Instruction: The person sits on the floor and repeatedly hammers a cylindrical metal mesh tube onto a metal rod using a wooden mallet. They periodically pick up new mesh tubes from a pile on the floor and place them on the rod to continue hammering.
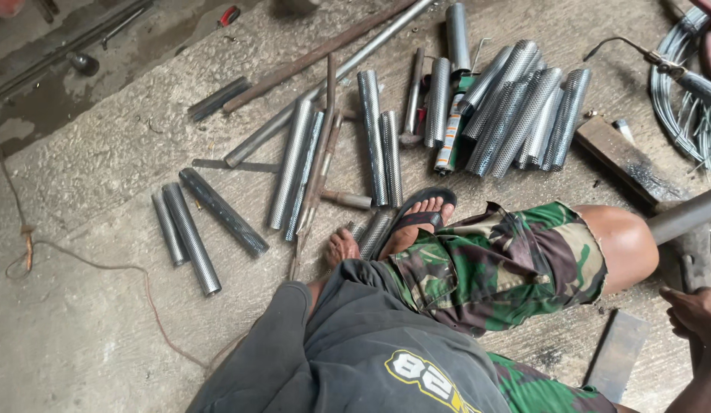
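My right hand [696, 313] is at the lower right edge, its fingers curled around the lower end of a dark metal bar [696, 258]. The bar stands just below a thick grey pipe [686, 216] that comes in from the right beside my bare knee [623, 245]. My left hand is out of sight. I sit on the concrete floor [88, 336] in camouflage shorts [493, 268] and a dark grey shirt [355, 344]. One foot wears a black sandal [423, 216]. The other foot [342, 246] is bare and rests by a perforated tube [374, 233].
Several shiny perforated metal tubes lie ahead: a pile [524, 107] at upper right, some [374, 138] in the middle, others [191, 233] at left. Long rusty rods [317, 53], a hammer [411, 107], a wire coil [688, 92], a wooden block [627, 159] and a flat plate [617, 353] lie about.
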